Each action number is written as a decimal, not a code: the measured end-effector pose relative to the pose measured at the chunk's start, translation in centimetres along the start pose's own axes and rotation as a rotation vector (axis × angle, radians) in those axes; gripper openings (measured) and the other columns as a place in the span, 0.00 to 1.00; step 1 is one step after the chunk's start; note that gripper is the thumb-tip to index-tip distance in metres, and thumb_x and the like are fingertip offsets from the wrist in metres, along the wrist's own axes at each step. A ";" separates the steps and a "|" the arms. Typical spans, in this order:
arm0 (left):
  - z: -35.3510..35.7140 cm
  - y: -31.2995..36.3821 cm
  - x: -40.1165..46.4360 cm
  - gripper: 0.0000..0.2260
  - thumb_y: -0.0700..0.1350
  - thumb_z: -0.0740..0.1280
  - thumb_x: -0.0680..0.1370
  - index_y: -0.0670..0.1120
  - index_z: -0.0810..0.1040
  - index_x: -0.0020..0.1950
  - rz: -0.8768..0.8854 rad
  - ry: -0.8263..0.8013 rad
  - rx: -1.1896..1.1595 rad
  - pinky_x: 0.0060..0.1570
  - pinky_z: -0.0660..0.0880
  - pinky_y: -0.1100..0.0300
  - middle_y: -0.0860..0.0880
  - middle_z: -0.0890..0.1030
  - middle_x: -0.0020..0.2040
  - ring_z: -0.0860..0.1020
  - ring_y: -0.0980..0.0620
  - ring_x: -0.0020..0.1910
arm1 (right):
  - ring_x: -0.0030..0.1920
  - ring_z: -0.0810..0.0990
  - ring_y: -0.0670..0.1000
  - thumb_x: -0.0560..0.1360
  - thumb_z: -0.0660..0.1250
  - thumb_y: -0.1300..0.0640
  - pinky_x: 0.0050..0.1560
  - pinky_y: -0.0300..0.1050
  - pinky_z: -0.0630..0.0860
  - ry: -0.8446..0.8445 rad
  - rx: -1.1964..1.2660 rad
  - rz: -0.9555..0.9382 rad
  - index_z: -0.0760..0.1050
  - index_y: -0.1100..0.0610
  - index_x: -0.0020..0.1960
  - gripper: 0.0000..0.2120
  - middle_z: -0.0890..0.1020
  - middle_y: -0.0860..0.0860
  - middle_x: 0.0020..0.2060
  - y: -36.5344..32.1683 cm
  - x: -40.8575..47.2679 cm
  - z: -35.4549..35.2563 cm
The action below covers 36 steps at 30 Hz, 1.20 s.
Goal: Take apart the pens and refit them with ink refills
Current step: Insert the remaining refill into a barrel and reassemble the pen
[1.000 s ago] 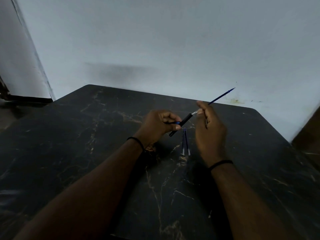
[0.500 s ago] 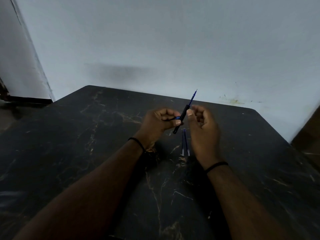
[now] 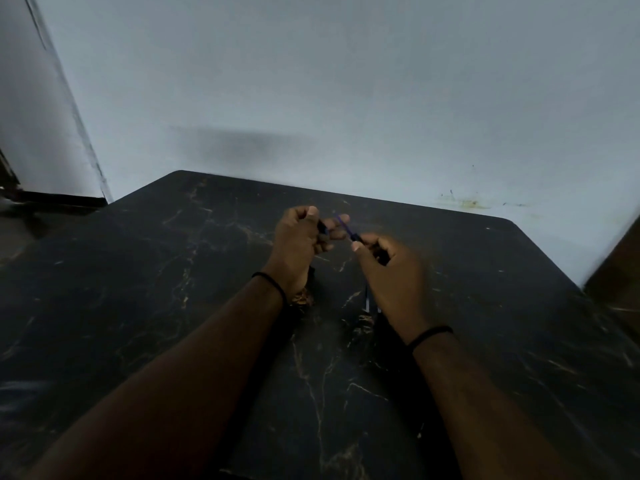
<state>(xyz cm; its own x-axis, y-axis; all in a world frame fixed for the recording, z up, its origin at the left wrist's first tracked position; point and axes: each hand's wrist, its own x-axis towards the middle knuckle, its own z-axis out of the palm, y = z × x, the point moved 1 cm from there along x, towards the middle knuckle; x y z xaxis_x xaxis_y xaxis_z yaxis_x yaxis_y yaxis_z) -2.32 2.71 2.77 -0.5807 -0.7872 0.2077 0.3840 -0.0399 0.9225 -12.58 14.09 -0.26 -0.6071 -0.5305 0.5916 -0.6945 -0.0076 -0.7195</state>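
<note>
Pen barrel, black and slender, is shown gripped in the curled fingers of the right hand, held in the air above the dark marbled table and just beside the left hand. A thin blue refill is seen projecting from the barrel's upper end toward the left hand; only a short length of it is exposed, whereas a second earlier a long stretch stood clear of the barrel and pointed away to the right. From this it is judged that the refill has been pushed most of the way in and the barrel turned toward the left hand, so that closing of this pen may be near. A small dark piece with a blue trace, possibly a cap or tip section, is pinched between the left thumb and curled fingers; its exact nature cannot be told through the blur. Two further refills, pale at their near ends, are left lying on the table beneath the right hand, largely hidden by it, and have not been shifted. A dark band is worn on each wrist.
</note>
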 end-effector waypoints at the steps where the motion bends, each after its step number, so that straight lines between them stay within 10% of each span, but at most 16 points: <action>1: -0.1 0.0 0.1 0.06 0.45 0.53 0.85 0.44 0.65 0.53 -0.003 0.013 -0.031 0.38 0.74 0.56 0.39 0.84 0.54 0.83 0.43 0.47 | 0.39 0.81 0.39 0.73 0.62 0.35 0.42 0.50 0.83 -0.010 -0.027 -0.018 0.76 0.27 0.49 0.07 0.83 0.35 0.40 0.2 0.0 0.2; 19: -0.3 0.2 0.0 0.08 0.46 0.51 0.85 0.42 0.64 0.58 -0.011 0.033 -0.056 0.43 0.77 0.55 0.41 0.84 0.54 0.84 0.44 0.48 | 0.36 0.80 0.42 0.72 0.61 0.37 0.44 0.57 0.80 -0.048 -0.131 -0.060 0.75 0.38 0.53 0.12 0.81 0.39 0.34 0.8 0.3 0.2; 36: 0.4 -0.9 -0.4 0.10 0.48 0.69 0.78 0.41 0.75 0.49 -0.090 -0.014 0.011 0.38 0.76 0.59 0.42 0.86 0.48 0.84 0.51 0.39 | 0.38 0.78 0.37 0.73 0.70 0.45 0.37 0.37 0.74 -0.012 -0.108 -0.073 0.71 0.38 0.51 0.10 0.78 0.38 0.37 1.2 0.0 0.9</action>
<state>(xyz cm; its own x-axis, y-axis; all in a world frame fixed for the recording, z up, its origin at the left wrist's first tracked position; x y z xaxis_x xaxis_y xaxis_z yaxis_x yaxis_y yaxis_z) -2.70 3.34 1.97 -0.6221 -0.7723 0.1283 0.3218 -0.1029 0.9412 -13.07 13.30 -1.38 -0.5489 -0.5418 0.6365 -0.7748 0.0440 -0.6307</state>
